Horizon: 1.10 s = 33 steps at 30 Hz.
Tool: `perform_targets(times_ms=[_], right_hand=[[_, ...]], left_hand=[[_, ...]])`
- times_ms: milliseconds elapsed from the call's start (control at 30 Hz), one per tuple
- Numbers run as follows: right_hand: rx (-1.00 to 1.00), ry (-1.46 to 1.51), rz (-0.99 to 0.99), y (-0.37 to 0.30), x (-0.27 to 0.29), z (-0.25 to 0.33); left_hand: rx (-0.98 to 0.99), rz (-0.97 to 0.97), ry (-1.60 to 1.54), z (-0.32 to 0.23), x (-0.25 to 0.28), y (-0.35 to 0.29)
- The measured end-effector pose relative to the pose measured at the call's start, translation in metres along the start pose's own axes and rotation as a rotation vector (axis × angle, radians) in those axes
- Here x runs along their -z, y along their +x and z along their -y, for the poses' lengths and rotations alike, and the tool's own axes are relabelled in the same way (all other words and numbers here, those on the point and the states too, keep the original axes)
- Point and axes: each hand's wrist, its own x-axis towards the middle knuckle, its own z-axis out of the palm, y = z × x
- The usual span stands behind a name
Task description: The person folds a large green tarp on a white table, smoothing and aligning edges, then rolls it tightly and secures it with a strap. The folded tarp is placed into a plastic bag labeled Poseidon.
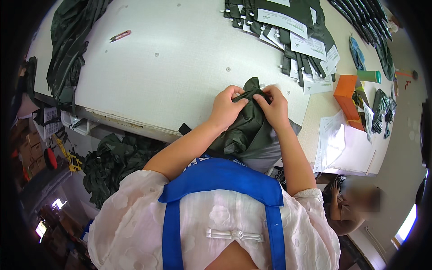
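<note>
Bunched dark green fabric (243, 130) hangs over the near edge of the white table, its upper end gathered between my two hands. My left hand (225, 108) pinches the cloth with thumb and fingers on its left side. On the right side, my right hand (273, 107) grips the same cloth, thumb pressed toward the fingers. The fabric is creased, and a greyish part of it shows below my right hand. What shape the whole piece has cannot be made out.
Dark pouches with white labels (306, 45) lie piled at the back right. Thread snips (120, 35) rest at the far left, near draped dark fabric (67, 49). An orange box (345, 99), a green roll (369, 76) and papers (330, 139) sit rightward. Another person (346, 211) is at lower right.
</note>
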Motion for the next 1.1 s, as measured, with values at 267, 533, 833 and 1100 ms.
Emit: perform_targets(times_ms=[267,533,833,1100], right_hand=[[-0.071,-0.169,0.223,0.014,-0.015,0.009],[0.006,-0.191,0.066,0.006,-0.029,-0.001],[-0.041,-0.24,0.042,0.006,-0.028,-0.001],[-0.107,-0.131,-0.103,0.02,-0.024,-0.03]], left_hand=[[-0.495,-0.173,0.497,0.006,0.003,-0.013],[-0.714,-0.168,0.827,0.0,0.022,-0.007],[-0.856,0.013,1.063,-0.004,0.026,0.003],[-0.775,0.033,0.849,-0.009,0.033,-0.01]])
